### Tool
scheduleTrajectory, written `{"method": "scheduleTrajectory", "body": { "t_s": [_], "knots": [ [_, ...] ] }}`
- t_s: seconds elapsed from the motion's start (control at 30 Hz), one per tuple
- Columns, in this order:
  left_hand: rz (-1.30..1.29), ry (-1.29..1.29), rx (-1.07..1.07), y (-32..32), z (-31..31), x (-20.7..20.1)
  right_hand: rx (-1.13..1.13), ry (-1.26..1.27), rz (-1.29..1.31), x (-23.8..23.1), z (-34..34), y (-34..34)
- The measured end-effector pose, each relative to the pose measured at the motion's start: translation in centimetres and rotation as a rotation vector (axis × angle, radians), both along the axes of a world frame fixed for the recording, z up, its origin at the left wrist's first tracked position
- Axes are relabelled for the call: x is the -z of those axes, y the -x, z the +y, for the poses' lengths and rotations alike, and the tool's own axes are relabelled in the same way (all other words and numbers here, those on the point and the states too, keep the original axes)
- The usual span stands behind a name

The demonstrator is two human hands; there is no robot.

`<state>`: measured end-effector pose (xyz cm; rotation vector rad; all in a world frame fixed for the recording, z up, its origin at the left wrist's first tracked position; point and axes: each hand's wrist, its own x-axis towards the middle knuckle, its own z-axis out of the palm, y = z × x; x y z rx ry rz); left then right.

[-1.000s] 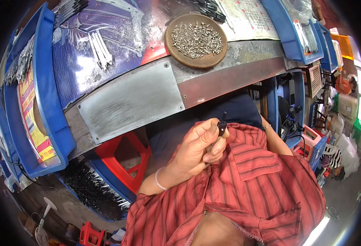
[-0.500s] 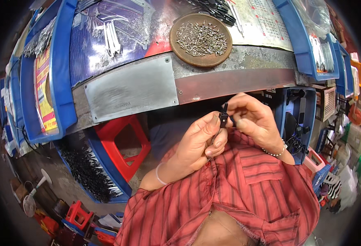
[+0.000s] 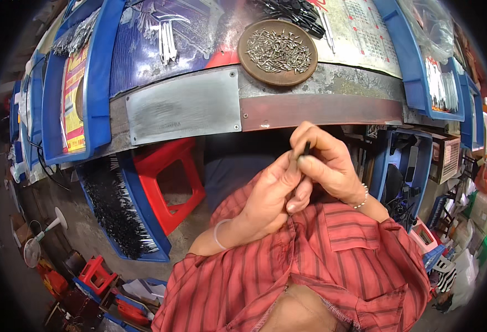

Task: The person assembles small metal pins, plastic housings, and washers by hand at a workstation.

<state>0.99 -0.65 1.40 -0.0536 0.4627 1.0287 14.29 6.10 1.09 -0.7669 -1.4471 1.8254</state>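
Gripping one small black part (image 3: 307, 148) w/ both hands, in front of red striped shirt (image 3: 348, 271), on wearer's side of bench (image 3: 359, 83). Pinched narrow betw. thumb and forefinger of right hand (image 3: 331, 161), w/ dark tip poking up past the fingertips — rest mostly hidden. Clasped from lower left by left hand (image 3: 268, 196), thumb and fingers closed in tight, close up against right fingertips; can't tell exact reach of part down into left grip. Wearing white band (image 3: 217, 235) on left wrist, beaded bracelet (image 3: 364, 195) on right. Beyond hands, well apart from grip: round brown dish (image 3: 279, 81) of small metal pins (image 3: 279, 52), w/ black pieces (image 3: 293, 15) heaped just behind, and white sheet (image 3: 359, 39) w/ red print to the right. Left of dish, at bench edge: grey metal plate (image 3: 185, 108), screwed down, w/ silver strips (image 3: 167, 41) behind on purple sheet (image 3: 130, 61). Flanked by left bin (image 3: 97, 130) and right bin (image 3: 415, 83), both blue. Lower left, below bench — red stool (image 3: 169, 182) next to blue tray (image 3: 149, 221) of black-and-silver pcs (image 3: 113, 207).
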Motion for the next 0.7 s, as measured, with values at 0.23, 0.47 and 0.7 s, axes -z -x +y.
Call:
{"method": "scheduleTrajectory", "body": {
  "t_s": [0.23,0.47,0.7],
  "knots": [
    [-0.071,-0.013,0.060,-0.3,-0.6,0.3,0.121,-0.135,-0.160,-0.5,-1.0,0.3],
    [-0.111,-0.066,0.009,0.8,-0.5,0.0,0.012,0.032,-0.090,-2.6,1.5,0.2],
    [-0.288,-0.095,-0.032,1.7,-0.6,1.1,0.197,-1.027,-0.840,-3.1,9.6,2.0]
  ]
}}
